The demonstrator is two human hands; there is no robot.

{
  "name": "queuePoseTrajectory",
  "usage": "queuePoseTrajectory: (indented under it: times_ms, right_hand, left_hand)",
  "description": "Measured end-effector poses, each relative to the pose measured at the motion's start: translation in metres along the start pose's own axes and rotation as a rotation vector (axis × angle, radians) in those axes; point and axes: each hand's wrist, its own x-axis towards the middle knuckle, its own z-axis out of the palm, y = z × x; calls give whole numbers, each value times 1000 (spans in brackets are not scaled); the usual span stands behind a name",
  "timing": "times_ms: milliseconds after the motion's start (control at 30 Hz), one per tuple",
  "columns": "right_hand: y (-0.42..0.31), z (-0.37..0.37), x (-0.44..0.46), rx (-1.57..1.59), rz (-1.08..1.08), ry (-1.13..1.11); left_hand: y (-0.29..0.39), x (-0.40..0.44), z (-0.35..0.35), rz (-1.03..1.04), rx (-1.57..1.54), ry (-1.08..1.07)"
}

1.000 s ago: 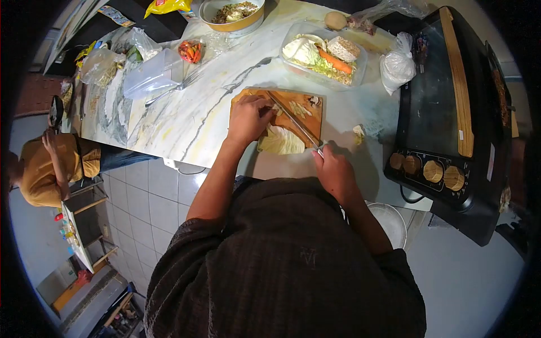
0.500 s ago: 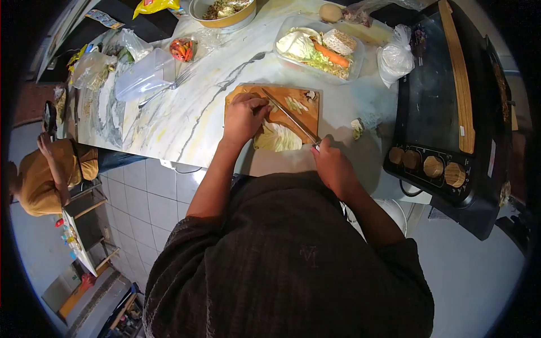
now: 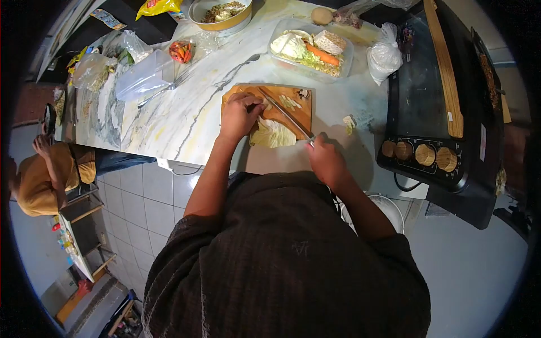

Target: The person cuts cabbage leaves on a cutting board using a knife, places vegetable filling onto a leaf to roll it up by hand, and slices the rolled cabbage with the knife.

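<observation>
My right hand [image 3: 327,160] is closed around the handle of a knife [image 3: 288,116], whose blade slants up and left across the wooden cutting board [image 3: 304,122]. On the board's left part, my left hand [image 3: 239,117] has its fingers curled down near the blade; whatever they pinch is mostly hidden. A pale cabbage leaf [image 3: 273,134] lies at the board's near edge, just right of my left wrist. Right of the blade sit small pale cut pieces [image 3: 290,102], with a dark-edged scrap [image 3: 304,93] in the far right corner.
Beyond the board stands a plastic container [image 3: 344,66] with cabbage, a carrot [image 3: 322,53] and a tempeh-like block. A stove [image 3: 420,107] and a white-filled bag [image 3: 385,56] flank the right. Far left are a clear tub [image 3: 143,76], red chilies [image 3: 181,52] and a person [image 3: 48,177].
The view has shifted a little, so the counter and its things appear slightly further left and up. Both hands and the knife hold nearly the same place over the board.
</observation>
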Motion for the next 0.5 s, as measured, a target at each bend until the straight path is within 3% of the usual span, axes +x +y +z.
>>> queuePoseTrajectory:
  times_ms: [300, 500]
  right_hand:
    - [3, 2, -8, 29, 94, -72]
    - [-1, 8, 0, 36, 22, 78]
  left_hand:
    - [-11, 3, 1, 33, -2, -29]
    - [-2, 1, -7, 27, -36, -44]
